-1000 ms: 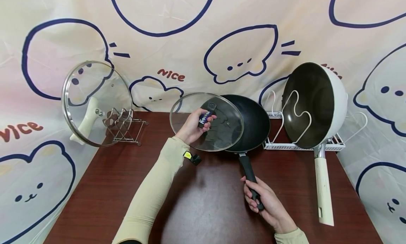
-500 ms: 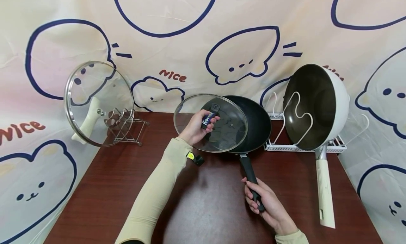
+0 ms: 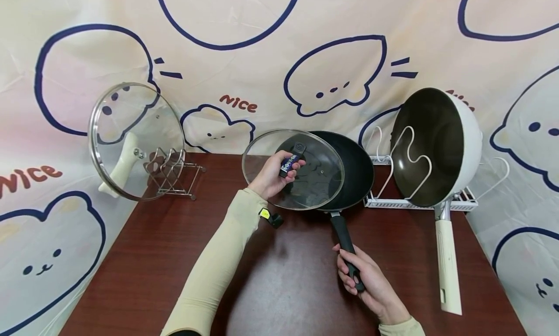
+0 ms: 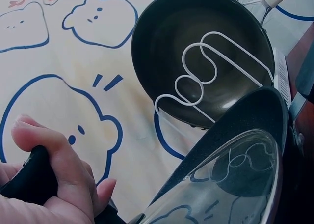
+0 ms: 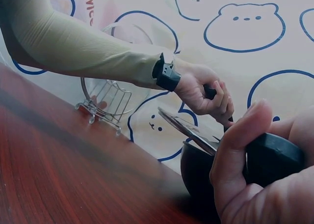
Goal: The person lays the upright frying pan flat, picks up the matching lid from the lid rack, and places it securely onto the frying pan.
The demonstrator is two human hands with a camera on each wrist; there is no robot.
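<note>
My left hand [image 3: 272, 175] grips the black handle [image 3: 289, 164] of a clear glass lid [image 3: 320, 181] with a metal rim. The lid overlaps the left part of a black frying pan [image 3: 359, 168]. In the right wrist view the lid [image 5: 184, 128] tilts, its near left edge raised above the pan [image 5: 196, 177]. My right hand [image 3: 369, 282] holds the pan's black handle [image 3: 341, 232], fingers curled round its end. Seen from the left wrist, the left hand's fingers [image 4: 73, 175] wrap the lid handle, and the lid [image 4: 240, 180] leans close over the pan [image 4: 255, 111].
At right a white wok [image 3: 469, 142] with a dark inside stands on edge in a white rack [image 3: 384, 202], its cream handle [image 3: 447, 263] pointing forward. At left another glass lid [image 3: 113, 185] with a cream handle stands in a wire rack [image 3: 192, 181]. A printed cloth hangs behind the table.
My left hand and the lid have moved slightly right, further over the pan. The right hand stays on the pan handle, almost still.
</note>
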